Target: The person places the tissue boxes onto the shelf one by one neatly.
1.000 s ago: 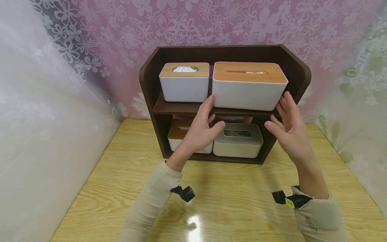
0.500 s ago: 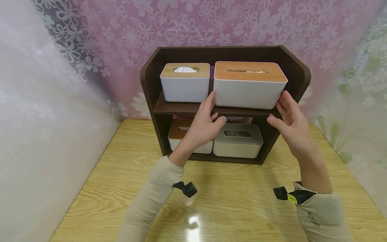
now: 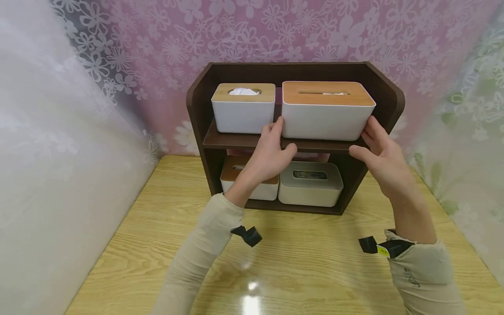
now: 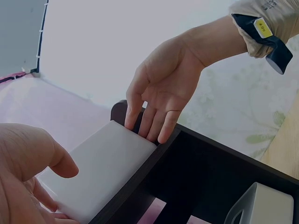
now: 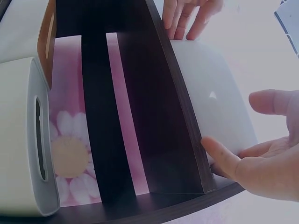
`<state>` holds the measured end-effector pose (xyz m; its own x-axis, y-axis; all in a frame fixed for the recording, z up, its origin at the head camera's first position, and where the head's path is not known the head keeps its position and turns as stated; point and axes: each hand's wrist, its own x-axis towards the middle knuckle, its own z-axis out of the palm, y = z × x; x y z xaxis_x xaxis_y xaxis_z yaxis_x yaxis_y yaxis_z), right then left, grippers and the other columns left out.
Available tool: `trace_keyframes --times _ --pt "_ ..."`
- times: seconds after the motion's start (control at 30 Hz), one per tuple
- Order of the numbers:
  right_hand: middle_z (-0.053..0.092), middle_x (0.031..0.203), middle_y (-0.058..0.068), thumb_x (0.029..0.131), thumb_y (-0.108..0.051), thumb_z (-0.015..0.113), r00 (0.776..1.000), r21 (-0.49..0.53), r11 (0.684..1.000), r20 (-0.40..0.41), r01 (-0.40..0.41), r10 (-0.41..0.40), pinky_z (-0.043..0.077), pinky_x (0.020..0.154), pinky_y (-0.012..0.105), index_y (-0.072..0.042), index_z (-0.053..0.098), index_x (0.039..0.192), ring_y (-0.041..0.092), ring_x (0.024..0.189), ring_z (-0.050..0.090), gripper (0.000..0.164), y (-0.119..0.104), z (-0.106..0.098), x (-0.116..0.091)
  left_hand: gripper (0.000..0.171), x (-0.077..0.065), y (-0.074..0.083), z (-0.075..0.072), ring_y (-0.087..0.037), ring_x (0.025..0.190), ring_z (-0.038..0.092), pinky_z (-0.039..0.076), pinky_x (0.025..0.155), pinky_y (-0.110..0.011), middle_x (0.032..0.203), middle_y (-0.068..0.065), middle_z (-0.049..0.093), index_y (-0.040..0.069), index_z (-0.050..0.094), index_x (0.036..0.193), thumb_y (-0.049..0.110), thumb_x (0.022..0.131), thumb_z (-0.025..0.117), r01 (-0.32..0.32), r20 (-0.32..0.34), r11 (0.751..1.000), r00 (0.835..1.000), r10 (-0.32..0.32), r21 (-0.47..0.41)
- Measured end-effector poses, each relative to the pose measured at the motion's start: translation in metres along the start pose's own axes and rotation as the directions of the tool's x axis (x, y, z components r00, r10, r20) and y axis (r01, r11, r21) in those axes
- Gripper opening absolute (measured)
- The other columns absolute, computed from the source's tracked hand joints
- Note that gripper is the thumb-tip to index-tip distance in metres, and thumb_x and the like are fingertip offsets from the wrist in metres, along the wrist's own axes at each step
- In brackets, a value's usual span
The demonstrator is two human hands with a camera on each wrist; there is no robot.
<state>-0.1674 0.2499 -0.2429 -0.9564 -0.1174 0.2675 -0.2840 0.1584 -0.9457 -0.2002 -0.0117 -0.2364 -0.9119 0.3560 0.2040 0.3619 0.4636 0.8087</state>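
Note:
A large white tissue box (image 3: 324, 122) with an orange-brown wooden lid stands on the upper right of a dark brown shelf (image 3: 244, 141). My left hand (image 3: 267, 155) touches the box's lower left corner with extended fingers, its thumb held away from the front face. On the opposite side, the fingers of my right hand (image 3: 383, 164) lie along the lower right end, thumb apart in front. From the left wrist view, the white front face (image 4: 103, 172) lies between both hands. The right wrist view has my right hand's fingers (image 5: 222, 156) beside the shelf board's front edge.
Left of it on the upper level is a smaller white tissue box (image 3: 243, 117) with a light wooden lid. Below stand a brown-lidded box (image 3: 265, 190), partly behind my left arm, and a grey-lidded cream box (image 3: 309, 194). The shelf stands on a wooden table (image 3: 299, 258).
The large box has slid a little back, deeper onto the upper level, and slightly away from the smaller box. Both hands have moved forward with it. The head view has shifted slightly.

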Motion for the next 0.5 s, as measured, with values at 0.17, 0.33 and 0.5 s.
trace_keyframes --times 0.17,0.33,0.5 --pt "-0.002 0.167 0.005 0.098 -0.008 0.06 1.0 0.013 1.0 0.02 -0.015 0.015 0.029 0.113 0.02 -0.021 0.001 0.161 0.018 0.153 0.001 0.087 0.0005 -0.0003 0.0012 0.077 0.0037 -0.0011 -0.0008 -0.023 0.143 0.028 0.03 0.115 -0.038 0.158 -0.018 0.018 0.007 0.01 0.16 0.02 0.096 0.049 0.005 -0.009 1.0 1.0 -0.005 0.001" --pt "-0.001 0.167 0.005 0.098 -0.009 0.06 1.0 -0.021 1.0 0.021 -0.021 0.021 0.038 0.103 0.014 -0.021 0.002 0.161 0.018 0.153 0.002 0.086 -0.0013 0.0015 0.0035 0.077 0.005 -0.0019 -0.0007 -0.023 0.144 0.027 0.03 0.115 -0.038 0.158 -0.018 0.016 0.007 0.009 0.16 0.02 0.095 0.049 0.016 -0.011 1.0 1.0 -0.016 -0.005" --pt "-0.003 0.167 0.008 0.098 -0.004 0.058 1.0 0.028 1.0 0.029 0.002 -0.003 0.044 0.088 0.008 -0.016 0.001 0.16 0.021 0.153 0.001 0.085 -0.002 0.0025 0.0052 0.078 0.0062 -0.002 -0.0012 -0.023 0.144 0.026 0.029 0.115 -0.038 0.158 -0.019 0.016 0.007 0.008 0.16 0.02 0.095 0.048 0.016 -0.007 1.0 1.0 -0.016 -0.007"
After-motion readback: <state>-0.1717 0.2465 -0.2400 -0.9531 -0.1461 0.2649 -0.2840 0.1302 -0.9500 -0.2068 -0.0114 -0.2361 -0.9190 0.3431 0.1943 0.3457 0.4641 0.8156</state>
